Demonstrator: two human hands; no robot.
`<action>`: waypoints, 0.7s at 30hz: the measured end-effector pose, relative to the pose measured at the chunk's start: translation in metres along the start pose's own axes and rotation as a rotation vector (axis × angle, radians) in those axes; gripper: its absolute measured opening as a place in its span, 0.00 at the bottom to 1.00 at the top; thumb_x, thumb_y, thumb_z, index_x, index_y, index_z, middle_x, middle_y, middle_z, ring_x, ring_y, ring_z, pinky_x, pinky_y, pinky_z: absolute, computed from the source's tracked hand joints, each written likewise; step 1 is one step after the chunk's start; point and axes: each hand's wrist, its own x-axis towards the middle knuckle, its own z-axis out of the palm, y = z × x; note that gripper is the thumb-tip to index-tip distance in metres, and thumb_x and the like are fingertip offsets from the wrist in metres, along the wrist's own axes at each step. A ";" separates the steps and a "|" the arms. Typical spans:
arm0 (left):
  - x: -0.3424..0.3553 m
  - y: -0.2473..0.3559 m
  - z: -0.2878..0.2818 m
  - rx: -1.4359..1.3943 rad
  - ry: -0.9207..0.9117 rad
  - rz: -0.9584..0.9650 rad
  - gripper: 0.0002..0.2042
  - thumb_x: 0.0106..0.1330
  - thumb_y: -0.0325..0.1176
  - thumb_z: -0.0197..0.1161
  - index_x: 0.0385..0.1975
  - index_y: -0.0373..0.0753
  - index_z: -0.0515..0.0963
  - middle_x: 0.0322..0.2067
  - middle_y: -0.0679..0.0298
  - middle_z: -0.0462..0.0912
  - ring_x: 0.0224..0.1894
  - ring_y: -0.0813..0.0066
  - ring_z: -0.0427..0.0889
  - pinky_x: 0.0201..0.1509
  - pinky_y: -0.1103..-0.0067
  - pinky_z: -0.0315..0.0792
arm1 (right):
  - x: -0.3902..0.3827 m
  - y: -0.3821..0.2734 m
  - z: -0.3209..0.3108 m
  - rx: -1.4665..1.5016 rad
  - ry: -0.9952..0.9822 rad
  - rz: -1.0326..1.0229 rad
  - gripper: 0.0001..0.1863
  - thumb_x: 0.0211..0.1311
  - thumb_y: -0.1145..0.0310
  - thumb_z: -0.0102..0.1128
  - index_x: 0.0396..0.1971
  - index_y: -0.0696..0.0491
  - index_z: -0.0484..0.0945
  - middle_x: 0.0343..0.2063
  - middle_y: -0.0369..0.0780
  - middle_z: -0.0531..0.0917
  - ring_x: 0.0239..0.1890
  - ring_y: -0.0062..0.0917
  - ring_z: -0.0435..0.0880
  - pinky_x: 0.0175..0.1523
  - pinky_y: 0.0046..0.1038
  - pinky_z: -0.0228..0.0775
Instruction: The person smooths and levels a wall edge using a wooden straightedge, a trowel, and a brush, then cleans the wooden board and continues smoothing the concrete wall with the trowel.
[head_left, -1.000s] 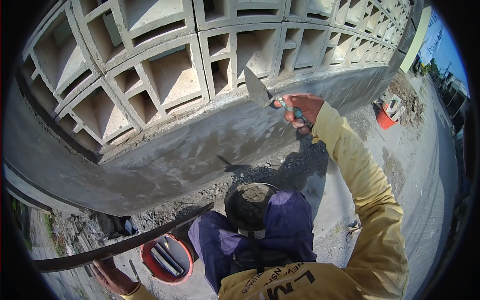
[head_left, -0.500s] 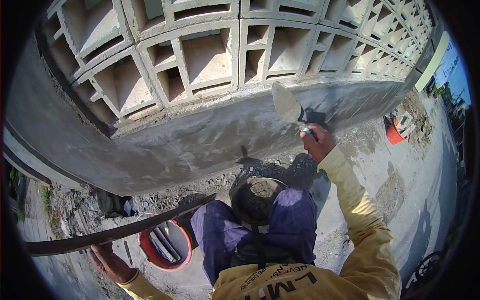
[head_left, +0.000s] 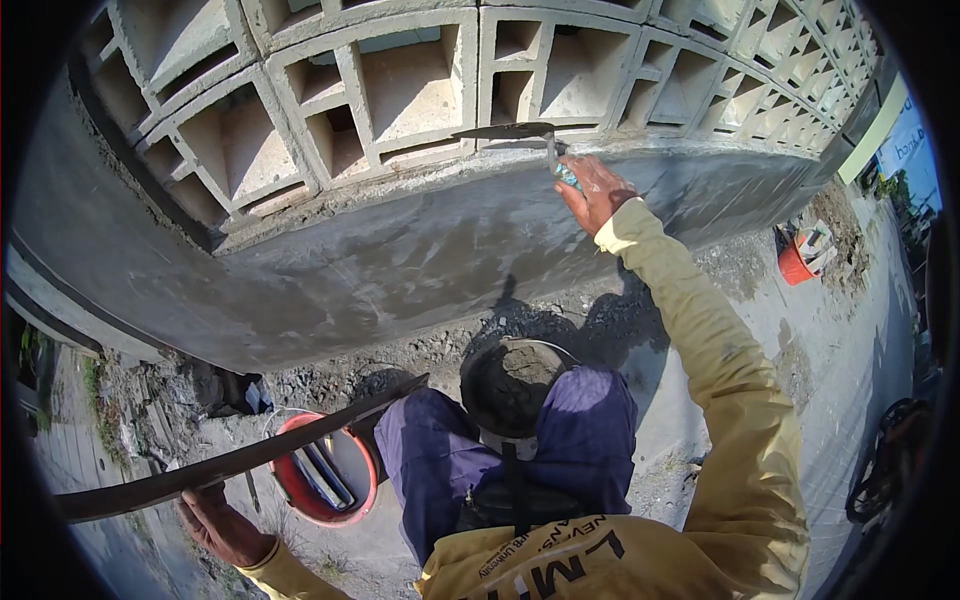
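Observation:
My right hand (head_left: 598,190) grips the blue handle of a trowel (head_left: 510,133), its flat blade held level against the lower edge of the hollow concrete blocks (head_left: 400,90). Below the blocks runs a band of wet grey plaster (head_left: 400,260) on the wall. My left hand (head_left: 222,522), low at the left, holds a long dark straightedge board (head_left: 240,462) that slants up to the right. A black pan of mortar (head_left: 512,382) rests on my knees, between my purple trouser legs.
A red bucket (head_left: 322,470) with tools in it stands on the ground by my left knee. Another orange-red bucket (head_left: 798,262) sits farther right by the wall. Rubble lies along the wall's foot. A wheel (head_left: 890,460) shows at the right edge.
My right hand has lifted the trowel up and leftward, from the plaster band to the bottom of the blocks, turning the blade flat. The left hand keeps holding the board.

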 end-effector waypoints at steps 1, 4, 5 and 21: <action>-0.002 0.004 -0.002 -0.005 -0.011 0.002 0.20 0.70 0.39 0.53 0.51 0.27 0.69 0.45 0.50 0.77 0.47 0.64 0.78 0.55 0.71 0.70 | 0.000 -0.001 -0.001 0.025 0.039 -0.003 0.20 0.60 0.59 0.57 0.51 0.47 0.70 0.45 0.44 0.77 0.45 0.41 0.78 0.48 0.38 0.73; -0.006 0.008 -0.003 0.002 -0.025 0.009 0.20 0.70 0.39 0.52 0.52 0.27 0.69 0.45 0.50 0.77 0.47 0.64 0.77 0.56 0.70 0.69 | 0.002 0.010 0.009 -0.010 0.067 -0.046 0.20 0.60 0.58 0.57 0.52 0.46 0.70 0.45 0.44 0.77 0.46 0.41 0.78 0.48 0.38 0.73; -0.007 0.009 -0.001 0.005 -0.030 0.016 0.20 0.70 0.39 0.52 0.52 0.26 0.69 0.45 0.50 0.77 0.47 0.64 0.77 0.57 0.70 0.69 | 0.001 0.015 0.011 -0.076 0.063 -0.086 0.20 0.61 0.58 0.56 0.52 0.46 0.70 0.45 0.43 0.77 0.47 0.41 0.78 0.48 0.38 0.73; -0.030 0.027 0.024 0.124 -0.033 0.082 0.18 0.70 0.38 0.52 0.50 0.28 0.71 0.44 0.51 0.77 0.46 0.65 0.77 0.54 0.68 0.70 | -0.003 0.017 -0.002 0.180 0.126 -0.114 0.22 0.63 0.57 0.54 0.55 0.48 0.68 0.50 0.45 0.76 0.48 0.42 0.78 0.50 0.38 0.72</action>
